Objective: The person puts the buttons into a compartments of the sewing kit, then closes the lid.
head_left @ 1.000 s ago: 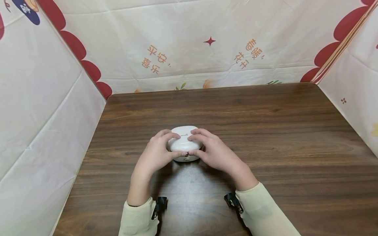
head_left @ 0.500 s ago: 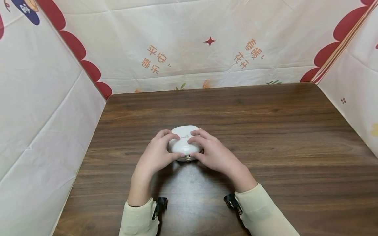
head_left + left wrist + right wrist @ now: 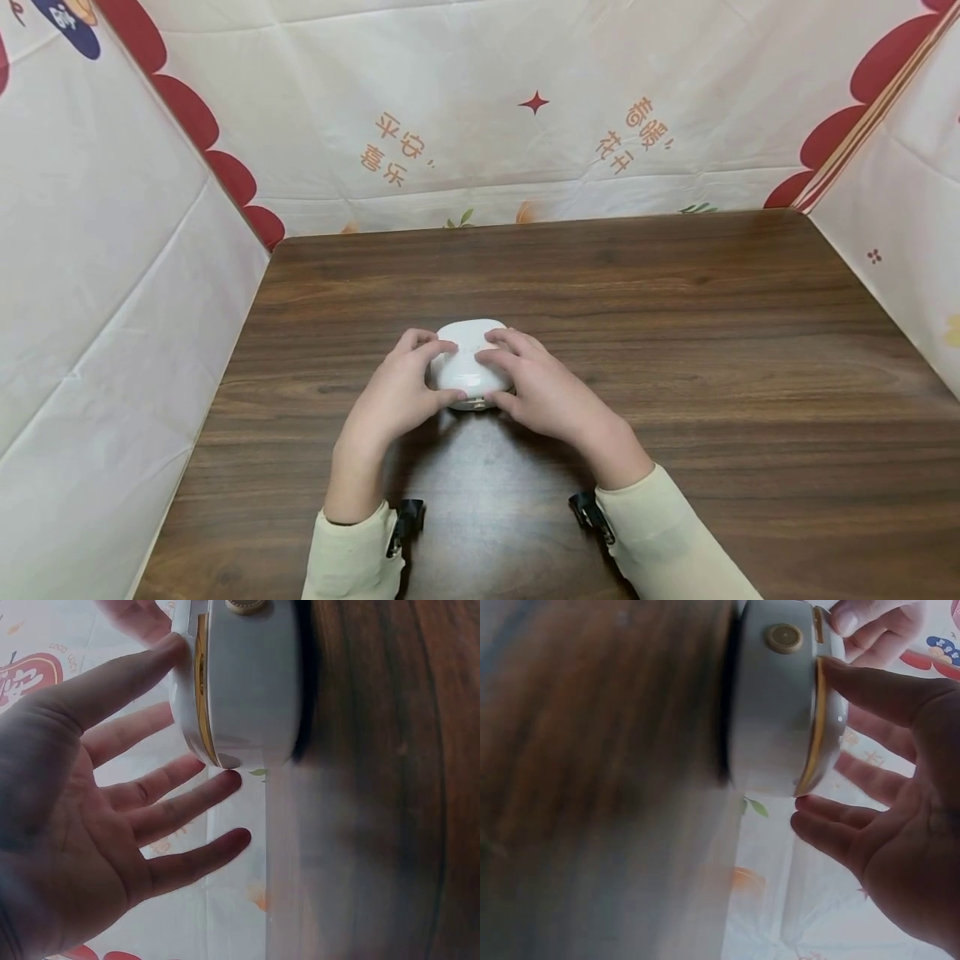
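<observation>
A white rounded case with a lid stands on the table under both hands. In the wrist views it has a gold band round its seam, and a round gold knob on its front. My left hand holds the lid's left side, the thumb at the front rim and fingertips on its top and side. On the right, my right hand holds it likewise. In the left wrist view the left thumb touches the rim above the band; two fingers extend past the case. The case's back is hidden.
The dark wooden table spreads around the case on every side. White printed cloth encloses its back and both sides. A black wrist camera is strapped on each sleeve.
The lid's front edge has come down slightly in the head view, so less of the front shows below it. Lettering on the lid has faded into glare. Both hands barely moved.
</observation>
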The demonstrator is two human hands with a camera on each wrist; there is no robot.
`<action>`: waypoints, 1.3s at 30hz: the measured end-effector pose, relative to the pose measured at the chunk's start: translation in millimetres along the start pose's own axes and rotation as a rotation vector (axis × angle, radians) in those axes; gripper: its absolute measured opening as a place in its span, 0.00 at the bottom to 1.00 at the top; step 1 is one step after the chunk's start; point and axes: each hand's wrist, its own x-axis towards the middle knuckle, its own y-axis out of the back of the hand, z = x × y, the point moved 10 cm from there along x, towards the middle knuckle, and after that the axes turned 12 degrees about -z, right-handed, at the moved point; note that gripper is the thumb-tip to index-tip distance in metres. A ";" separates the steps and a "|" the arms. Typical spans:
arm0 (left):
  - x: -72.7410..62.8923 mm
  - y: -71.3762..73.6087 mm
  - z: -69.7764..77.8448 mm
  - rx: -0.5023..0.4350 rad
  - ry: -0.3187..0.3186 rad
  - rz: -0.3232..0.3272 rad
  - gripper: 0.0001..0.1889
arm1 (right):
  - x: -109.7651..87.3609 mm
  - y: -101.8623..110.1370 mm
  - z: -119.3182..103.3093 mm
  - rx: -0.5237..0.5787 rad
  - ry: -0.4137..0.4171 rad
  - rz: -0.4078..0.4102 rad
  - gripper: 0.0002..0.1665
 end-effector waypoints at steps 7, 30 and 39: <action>-0.6 -5.6 3.4 0.065 0.049 -0.030 0.38 | 1.6 1.2 -4.9 -0.057 -0.038 -0.050 0.28; -3.0 -5.9 14.3 0.155 0.193 -0.014 0.39 | -0.5 2.3 -3.1 -0.077 -0.038 -0.048 0.27; -3.7 -5.4 10.9 0.150 0.190 -0.003 0.39 | 0.0 1.5 -4.2 -0.082 -0.047 -0.068 0.26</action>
